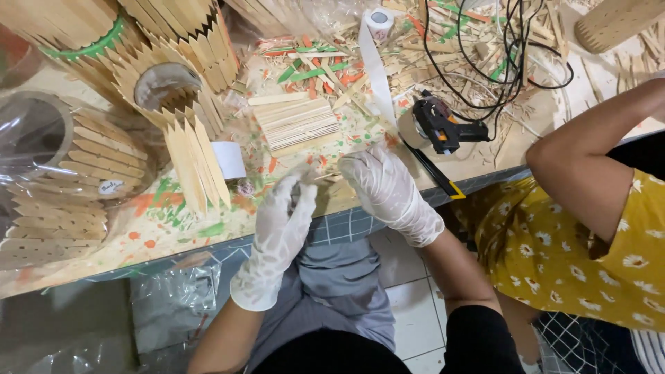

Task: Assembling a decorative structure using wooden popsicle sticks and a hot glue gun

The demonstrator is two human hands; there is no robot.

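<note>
- Fingertips of both gloved hands, left hand [280, 208] & right hand [384, 183], pinch one thin wooden stick [327, 176] at table edge [208, 239].
- Done, by look: several stick-clad holders [181, 104] at left.
- Left: flat stick stack [298, 125] unused; glue gun [443, 125] idle nearby.

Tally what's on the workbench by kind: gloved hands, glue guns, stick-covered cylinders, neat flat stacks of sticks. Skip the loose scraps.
Gloved hands: 2, left hand and right hand
Glue gun: 1
Stick-covered cylinders in view: 5, e.g.
Flat stack of sticks: 1
Total: 9
</note>
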